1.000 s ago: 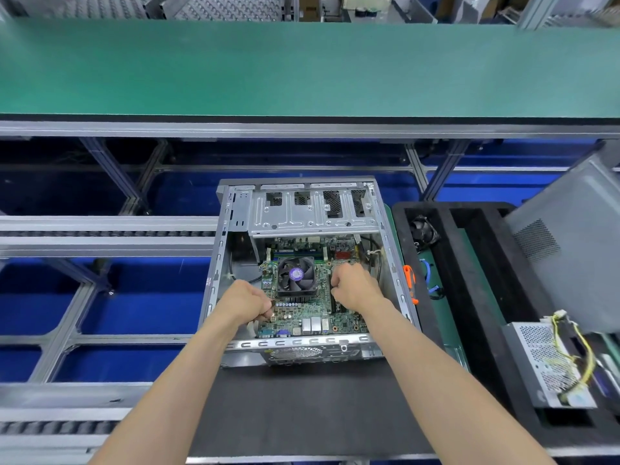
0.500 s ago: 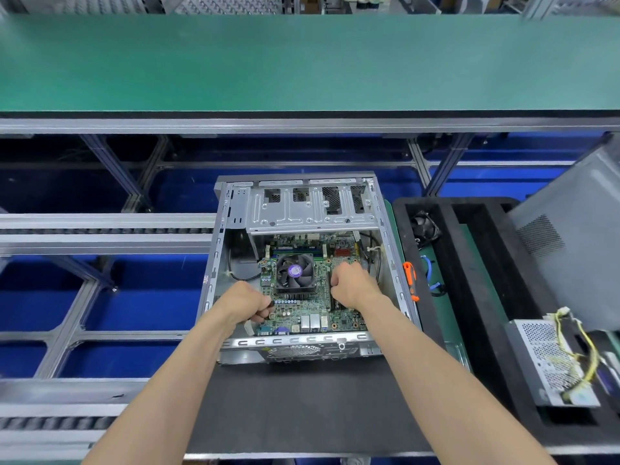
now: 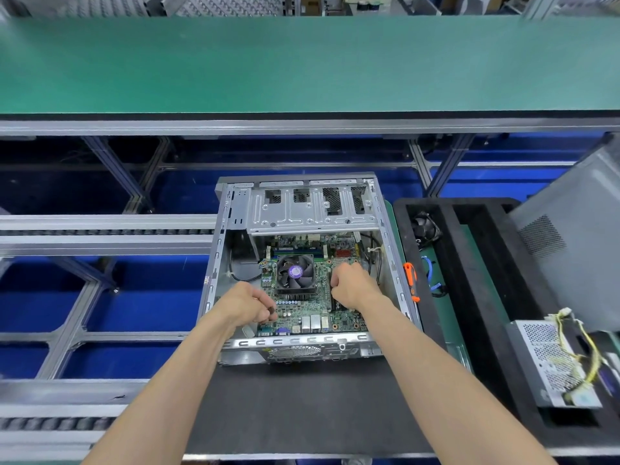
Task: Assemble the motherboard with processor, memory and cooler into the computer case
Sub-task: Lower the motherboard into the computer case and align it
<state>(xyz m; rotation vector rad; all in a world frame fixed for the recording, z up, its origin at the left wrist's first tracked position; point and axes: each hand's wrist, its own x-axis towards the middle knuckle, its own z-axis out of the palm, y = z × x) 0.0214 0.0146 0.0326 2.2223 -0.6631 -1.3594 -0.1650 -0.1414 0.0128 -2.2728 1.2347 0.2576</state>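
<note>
Motherboard (image 3: 310, 308), green w/ small silver parts, lies flat inside open grey metal case (image 3: 214, 263), which sits on dark mat (image 3: 302, 407). Round black fan cooler (image 3: 295, 271) w/ purple centre label sits on board; label text too small to read. Left hand (image 3: 250, 305) has fingers curled at board's left edge, pinching smth small & dark; can't tell what. Right hand (image 3: 352, 285) curled, knuckles up, on board's right side; grip hidden. Black foam tray (image 3: 469, 297) to right holds small black fan (image 3: 424, 228), blue cables (image 3: 432, 276), perforated metal power supply (image 3: 553, 360) w/ yellow wires. Orange-handled screwdriver (image 3: 411, 280) lies between case & tray.
</note>
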